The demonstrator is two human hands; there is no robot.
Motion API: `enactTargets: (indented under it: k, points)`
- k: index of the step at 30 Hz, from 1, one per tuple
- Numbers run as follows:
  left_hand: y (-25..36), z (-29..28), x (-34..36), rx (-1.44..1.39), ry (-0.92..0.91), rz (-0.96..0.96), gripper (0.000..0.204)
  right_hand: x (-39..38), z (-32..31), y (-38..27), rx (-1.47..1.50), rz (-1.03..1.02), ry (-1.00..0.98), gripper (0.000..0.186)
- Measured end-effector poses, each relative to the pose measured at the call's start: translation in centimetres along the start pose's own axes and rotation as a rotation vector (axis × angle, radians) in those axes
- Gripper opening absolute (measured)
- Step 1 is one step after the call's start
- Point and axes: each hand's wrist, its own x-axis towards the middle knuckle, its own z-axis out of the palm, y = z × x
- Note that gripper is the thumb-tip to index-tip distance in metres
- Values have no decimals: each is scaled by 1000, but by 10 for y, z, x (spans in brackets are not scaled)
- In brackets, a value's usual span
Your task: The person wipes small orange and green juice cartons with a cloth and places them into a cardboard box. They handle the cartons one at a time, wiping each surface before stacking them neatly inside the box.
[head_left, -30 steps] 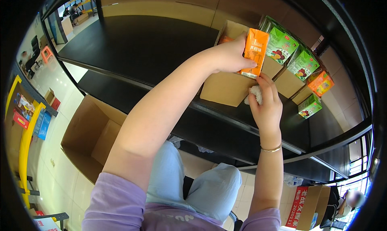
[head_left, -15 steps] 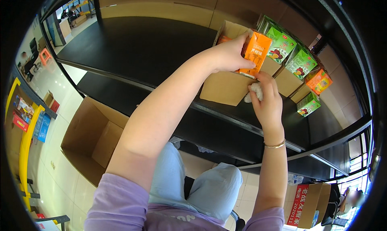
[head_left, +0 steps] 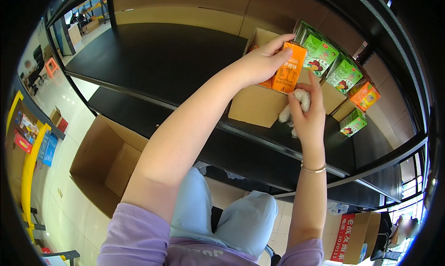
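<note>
My left hand [head_left: 268, 64] grips an orange drink carton [head_left: 290, 70] near its top, with the thumb over the upper front. The carton stands over an opened cardboard box [head_left: 257, 109] on the black shelf, where more orange shows behind my fingers. Just below the carton's lower right corner, my right hand [head_left: 309, 113] is closed round a crumpled white cloth [head_left: 284, 114]. Its index finger points up and away. Part of the cloth hangs below the fingers.
Green drink cartons [head_left: 320, 55] and an orange one [head_left: 365, 96] sit in cardboard trays at the right. A single green carton [head_left: 353, 122] stands nearer the edge. An open cardboard box [head_left: 109, 157] is at the lower left, by the black shelf [head_left: 148, 57].
The orange carton has shifted slightly left and down, and my left thumb now lies higher on it. My right hand has turned, showing more of the cloth, with its index finger raised.
</note>
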Motion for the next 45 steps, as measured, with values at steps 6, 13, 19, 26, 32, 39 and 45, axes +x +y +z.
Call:
enactTargets:
  k: [6,13,19,26,32,39,45]
  points:
    - [1,-2,-2,117,-30,30,37,29,-10,-9,98,104,-119,61]
    - [-2,-4,1,143,-112,-7,34,19,-12,-2,86,77,-92,46]
    - [-6,-3,1,210,-63,-121,38,12,-9,-6,31,46,-63,33]
    - [0,-3,-1,315,-118,-137,46,12,-10,-5,-85,-57,-12,22]
    - [-1,-4,-2,336,-144,-140,49,13,-9,-8,-81,-39,-21,18]
    - [-7,-3,1,614,-183,-12,44,10,-10,-1,-150,-109,-58,14]
    - [-5,-3,0,599,-285,-11,32,7,-7,-2,-155,-86,-77,13]
